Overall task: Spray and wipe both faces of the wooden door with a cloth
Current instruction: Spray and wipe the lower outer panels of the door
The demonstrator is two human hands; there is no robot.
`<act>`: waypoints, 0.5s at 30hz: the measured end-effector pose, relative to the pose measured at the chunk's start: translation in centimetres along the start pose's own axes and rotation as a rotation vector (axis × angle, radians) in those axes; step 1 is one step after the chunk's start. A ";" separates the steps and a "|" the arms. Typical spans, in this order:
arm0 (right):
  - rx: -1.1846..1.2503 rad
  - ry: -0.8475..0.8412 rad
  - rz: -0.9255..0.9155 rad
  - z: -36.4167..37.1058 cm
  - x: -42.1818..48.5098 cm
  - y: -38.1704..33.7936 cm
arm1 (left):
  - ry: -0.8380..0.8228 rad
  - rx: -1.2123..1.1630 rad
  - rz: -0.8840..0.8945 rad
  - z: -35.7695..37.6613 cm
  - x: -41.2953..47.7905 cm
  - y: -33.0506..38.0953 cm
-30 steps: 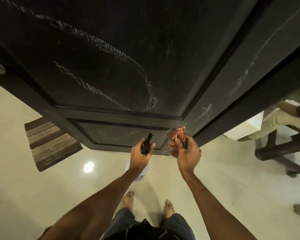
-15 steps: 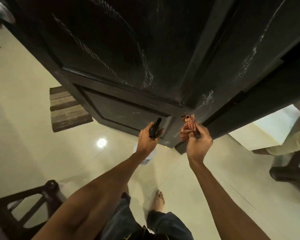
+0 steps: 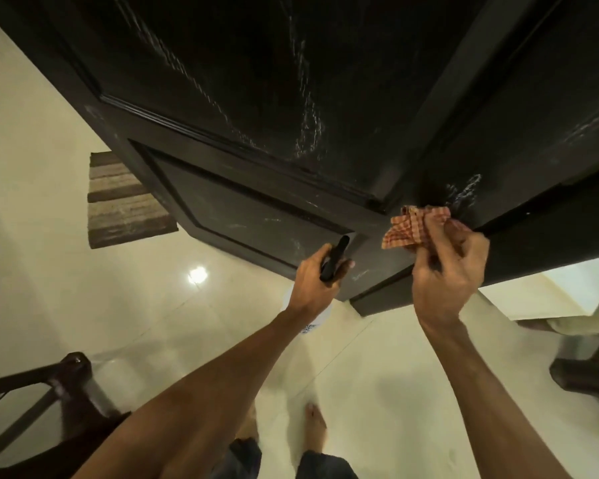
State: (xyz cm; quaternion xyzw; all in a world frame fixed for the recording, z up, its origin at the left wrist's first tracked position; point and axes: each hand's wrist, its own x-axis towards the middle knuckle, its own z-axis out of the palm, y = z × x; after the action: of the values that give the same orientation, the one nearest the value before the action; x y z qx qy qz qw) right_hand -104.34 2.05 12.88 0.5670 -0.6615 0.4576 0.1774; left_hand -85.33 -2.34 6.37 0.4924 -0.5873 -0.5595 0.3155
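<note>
- Across the whole top of the view stands the wooden door (image 3: 291, 81) — dark, almost black, with a tall recessed panel above and a smaller one below. It is seen from close up, looking down along its face to the bottom edge.
- Whitish streaks (image 3: 308, 126) run down the upper panel, and a smaller patch of the same marks sits on the right-hand stile just above the cloth.
- Below the door spreads a glossy cream floor (image 3: 49, 271), which shows one bright spot of reflected light (image 3: 197, 274).
- At the lower left corner is part of a dark wooden chair (image 3: 49, 392), blurred, its rounded post top catching some shine.
- A striped brown mat (image 3: 125, 202) lies on the floor to the left, its right end hidden behind the door's lower edge.
- The left hand (image 3: 312, 285) is raised before the lower panel, its fingers wrapped round the black head of a spray bottle (image 3: 334, 259). The nozzle points up at the door, and the white body shows just under the wrist.
- The right hand (image 3: 446, 271) is near the door's lower right corner, fingers bunched and clamped on a red-and-white checked cloth (image 3: 408, 226).
- That cloth is crumpled, its loose edge lying over the stile — whether it presses the wood I cannot tell.
- Two bare feet (image 3: 315, 423) stand on the floor between the forearms.
</note>
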 end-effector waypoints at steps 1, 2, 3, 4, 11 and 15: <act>-0.053 -0.041 -0.083 0.5 -0.4 0.9 | 0.003 -0.016 -0.002 0.3 0.2 -0.7; -0.100 -0.099 -0.147 1.0 -0.9 1.8 | 0.011 -0.029 -0.007 0.6 0.4 -1.4; -0.139 -0.190 -0.160 1.8 -2.0 3.0 | 0.019 -0.036 -0.022 0.9 0.5 -2.4; -0.166 -0.301 -0.141 2.5 -3.2 4.2 | 0.033 -0.044 -0.035 1.3 0.8 -3.2; -0.193 -0.238 -0.499 3.3 -2.9 7.9 | 0.142 -0.053 0.001 4.1 1.2 -6.5; -0.284 -0.240 -0.580 5.8 -3.8 8.7 | 0.188 -0.111 0.019 5.2 1.6 -7.5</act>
State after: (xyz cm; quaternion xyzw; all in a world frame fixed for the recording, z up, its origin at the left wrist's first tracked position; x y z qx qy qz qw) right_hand -109.48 -0.91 3.50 0.7510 -0.5459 0.2214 0.2983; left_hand -88.95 -1.20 -2.08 0.5190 -0.5279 -0.5395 0.4012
